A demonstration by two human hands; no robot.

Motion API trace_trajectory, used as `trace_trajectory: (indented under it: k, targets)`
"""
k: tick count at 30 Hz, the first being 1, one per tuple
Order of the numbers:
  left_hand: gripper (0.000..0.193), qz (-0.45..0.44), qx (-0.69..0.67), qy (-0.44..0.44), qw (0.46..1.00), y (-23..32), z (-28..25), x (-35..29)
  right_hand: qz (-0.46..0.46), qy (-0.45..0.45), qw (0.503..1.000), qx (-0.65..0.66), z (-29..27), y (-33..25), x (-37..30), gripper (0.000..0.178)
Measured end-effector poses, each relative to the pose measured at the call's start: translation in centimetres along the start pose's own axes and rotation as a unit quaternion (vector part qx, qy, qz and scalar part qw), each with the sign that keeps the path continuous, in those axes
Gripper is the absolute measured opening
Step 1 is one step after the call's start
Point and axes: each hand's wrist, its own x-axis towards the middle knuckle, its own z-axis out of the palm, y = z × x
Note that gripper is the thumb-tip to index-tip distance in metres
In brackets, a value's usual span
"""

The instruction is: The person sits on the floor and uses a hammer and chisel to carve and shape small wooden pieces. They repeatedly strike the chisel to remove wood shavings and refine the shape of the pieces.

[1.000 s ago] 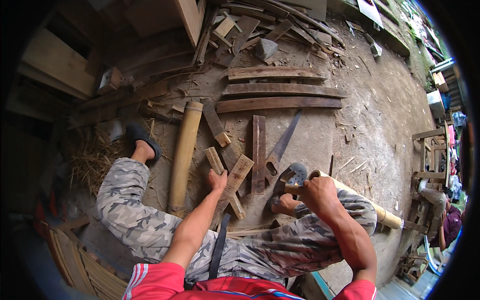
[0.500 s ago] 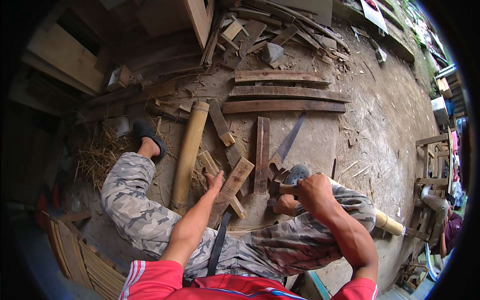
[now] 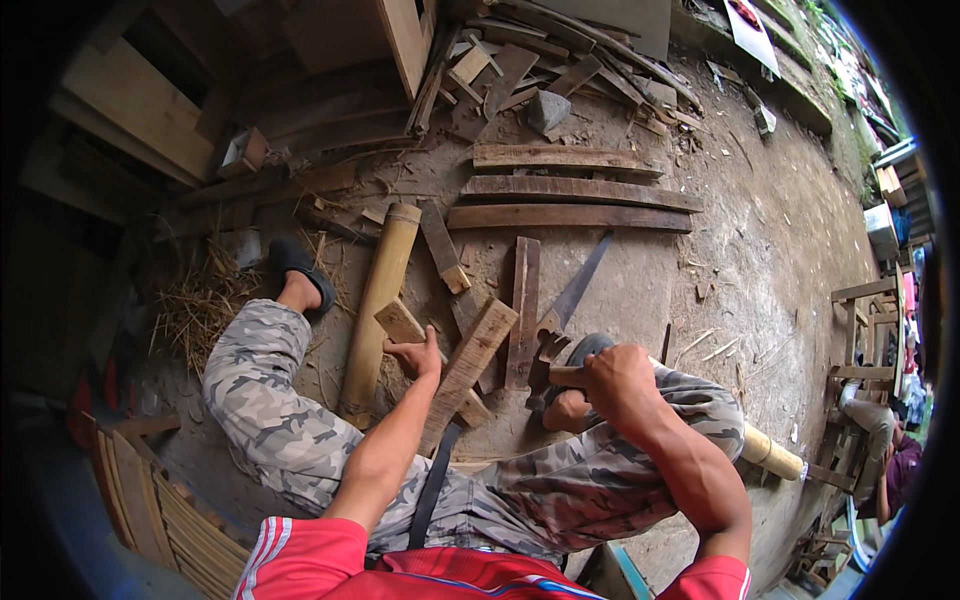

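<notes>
My left hand [image 3: 415, 355] is closed round a short wooden block [image 3: 399, 322], fingers on its far-left part and thumb raised. The block passes under a longer weathered board [image 3: 470, 370] that slants across it, and its near end shows on the other side. My right hand [image 3: 618, 380] is closed round the wooden handle [image 3: 566, 377] of a tool above my right knee. A dark metal part [image 3: 552, 347] shows by that handle; the tool's exact kind is unclear. Just beyond it lies a handsaw [image 3: 578, 288], blade pointing away.
A thick bamboo pole [image 3: 380, 310] lies left of my left hand. Upright before me lies a dark board [image 3: 522, 315]. Several long beams [image 3: 575, 217] lie farther off, with a scrap wood pile [image 3: 510, 75] and a stone [image 3: 547, 111] behind. Another person [image 3: 900, 465] is at the far right.
The short block has shifted up and left with my left hand, so more of its far end shows. The slanting board has moved slightly right. My right hand and its tool have moved slightly left.
</notes>
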Motion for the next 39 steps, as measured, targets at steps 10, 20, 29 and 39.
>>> trace_trajectory:
  k: [10,20,29,39]
  targets:
    - [0.106,0.122,0.004,0.124,0.985,2.2,-2.4,2.0,-0.005,-0.012,1.0,0.007,-1.0,-0.9,-0.4,0.013]
    - [0.118,0.268,-0.107,0.197,0.937,10.4,-5.2,8.2,-0.026,0.028,0.999,-0.015,0.1,-0.8,0.3,0.013]
    - [0.118,0.182,-0.149,0.123,0.964,12.5,-5.8,8.7,-0.02,0.058,0.998,-0.005,-0.3,-0.2,-0.2,0.011]
    - [0.117,0.076,-0.042,-0.015,0.996,2.6,-1.2,-2.6,-0.002,0.042,0.999,0.018,-1.0,0.0,-0.5,0.013]
